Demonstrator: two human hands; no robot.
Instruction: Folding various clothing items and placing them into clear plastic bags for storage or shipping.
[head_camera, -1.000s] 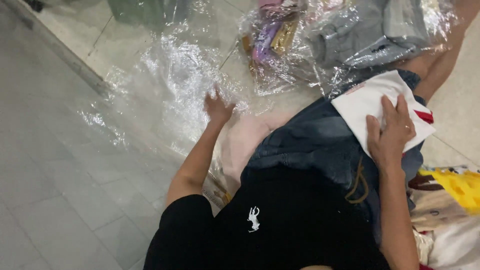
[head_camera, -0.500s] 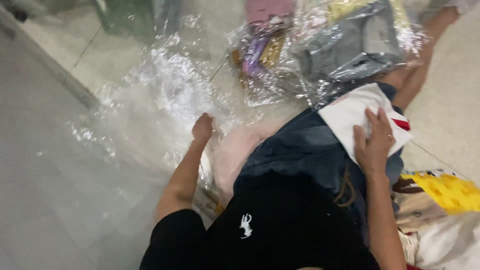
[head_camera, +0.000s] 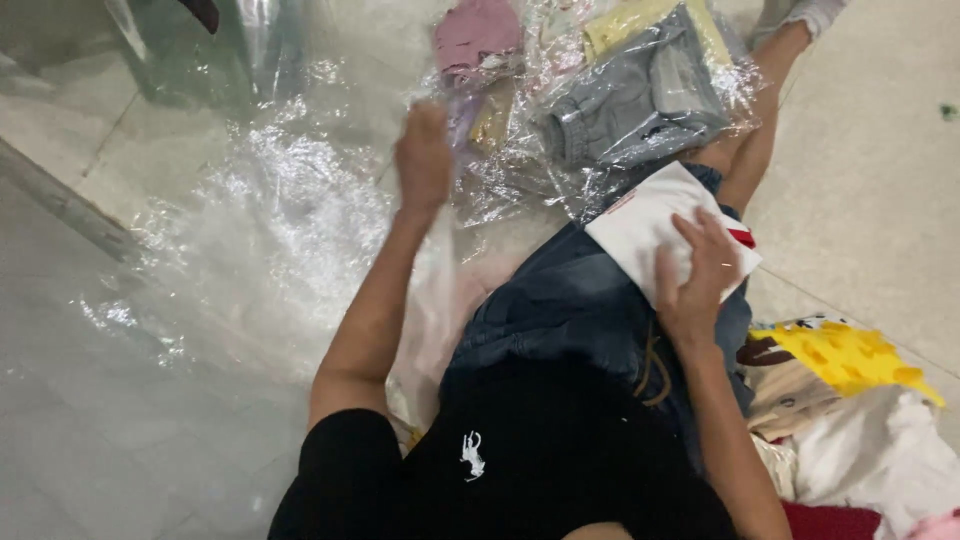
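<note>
You wear a black short-sleeved shirt (head_camera: 540, 470) with a small white embroidered emblem (head_camera: 471, 455) on the chest. Your arms are bare from the sleeve hems down to your left hand (head_camera: 424, 155) and right hand (head_camera: 697, 275), with no rings or watch showing. Below the shirt you wear blue denim shorts (head_camera: 570, 310), and one leg ends in a pale sock (head_camera: 815, 14).

Pale tiled floor (head_camera: 880, 180). Spread across it, crinkled clear plastic sheeting (head_camera: 270, 220) and bagged folded clothes (head_camera: 640, 95) (grey, pink, yellow). At right, a loose heap of garments (head_camera: 850, 400), one yellow-printed.
</note>
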